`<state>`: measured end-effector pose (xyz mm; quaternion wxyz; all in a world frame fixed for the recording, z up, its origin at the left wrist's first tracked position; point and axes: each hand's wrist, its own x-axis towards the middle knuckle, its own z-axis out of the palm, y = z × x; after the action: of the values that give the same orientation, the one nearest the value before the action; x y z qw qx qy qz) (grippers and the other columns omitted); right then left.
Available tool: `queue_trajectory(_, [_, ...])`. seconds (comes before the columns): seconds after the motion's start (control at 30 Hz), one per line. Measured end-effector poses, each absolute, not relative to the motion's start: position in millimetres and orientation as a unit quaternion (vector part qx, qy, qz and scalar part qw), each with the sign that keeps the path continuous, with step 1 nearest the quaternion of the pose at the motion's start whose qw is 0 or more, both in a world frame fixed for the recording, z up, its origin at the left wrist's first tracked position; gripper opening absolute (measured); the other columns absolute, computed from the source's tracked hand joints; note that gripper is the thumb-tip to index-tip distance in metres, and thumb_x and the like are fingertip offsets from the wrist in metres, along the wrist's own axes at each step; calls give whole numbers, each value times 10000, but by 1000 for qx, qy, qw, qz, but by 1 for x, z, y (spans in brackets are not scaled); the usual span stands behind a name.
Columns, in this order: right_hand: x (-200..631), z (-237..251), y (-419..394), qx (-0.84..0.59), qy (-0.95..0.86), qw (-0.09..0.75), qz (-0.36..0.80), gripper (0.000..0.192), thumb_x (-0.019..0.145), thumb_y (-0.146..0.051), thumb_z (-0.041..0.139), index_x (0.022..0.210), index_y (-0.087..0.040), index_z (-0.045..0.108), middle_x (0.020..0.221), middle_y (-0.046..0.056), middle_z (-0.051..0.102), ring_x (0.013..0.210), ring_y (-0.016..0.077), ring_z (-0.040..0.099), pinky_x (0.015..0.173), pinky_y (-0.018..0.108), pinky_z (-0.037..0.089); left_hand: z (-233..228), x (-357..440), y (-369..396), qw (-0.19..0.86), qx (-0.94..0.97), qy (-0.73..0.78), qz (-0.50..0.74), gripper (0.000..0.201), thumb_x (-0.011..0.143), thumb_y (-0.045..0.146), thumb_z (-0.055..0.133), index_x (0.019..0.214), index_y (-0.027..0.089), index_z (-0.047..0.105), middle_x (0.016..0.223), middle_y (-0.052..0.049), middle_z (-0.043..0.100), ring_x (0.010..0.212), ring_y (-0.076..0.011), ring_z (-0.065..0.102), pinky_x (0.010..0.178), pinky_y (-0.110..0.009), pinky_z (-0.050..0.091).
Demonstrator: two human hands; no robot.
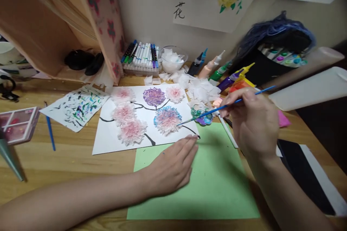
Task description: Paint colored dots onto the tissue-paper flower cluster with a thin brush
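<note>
My right hand (253,119) is closed round a thin blue paintbrush (217,109). The brush tip is at the lower right edge of a blue and pink tissue flower (168,120); I cannot tell whether it touches. The flower is stuck on a white sheet (105,144) with black painted branches, a purple flower (154,96) and several pale pink ones (131,131). My left hand (173,166) lies flat, fingers stretched out, over the sheet's lower right edge and a green paper (217,187). A small paint palette (202,116) with green and purple paint sits right of the flower.
Torn white tissue (202,89) is piled behind the palette, near a glass bowl (173,59) and paint bottles (221,71). Markers (143,55) stand at the back. Left lie a paint-smeared sheet (78,106) and another blue brush (50,133). A dark phone-like slab (303,177) lies right.
</note>
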<state>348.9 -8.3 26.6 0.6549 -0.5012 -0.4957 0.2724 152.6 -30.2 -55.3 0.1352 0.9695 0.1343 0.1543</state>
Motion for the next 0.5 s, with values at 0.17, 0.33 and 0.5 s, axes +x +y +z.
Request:
queue_trajectory(0.17, [312, 19, 19, -475, -628, 587, 189, 300, 962, -305, 485, 715, -216, 630, 674, -14, 572, 576, 98, 549, 551, 265, 421, -66, 153, -30, 172, 961, 157, 149, 530, 973, 275, 403, 1395, -46, 383, 1520, -282, 314, 1438, -361, 271, 1161, -439, 289])
queue_trajectory(0.33, [301, 7, 24, -469, -684, 535, 161, 340, 979, -265, 440, 690, -212, 611, 654, -2, 578, 593, 113, 555, 550, 281, 418, -70, 152, -32, 159, 961, 157, 161, 516, 984, 271, 383, 1372, -69, 408, 1491, -284, 369, 1429, -357, 294, 1186, -417, 221])
queue_trajectory(0.5, [303, 4, 17, -475, -663, 557, 158, 361, 973, -285, 451, 654, -198, 595, 621, -22, 559, 555, 95, 542, 498, 278, 400, -67, 151, -31, 160, 959, 162, 170, 510, 963, 245, 401, 1368, -65, 419, 1472, -264, 408, 1413, -344, 334, 1200, -395, 164])
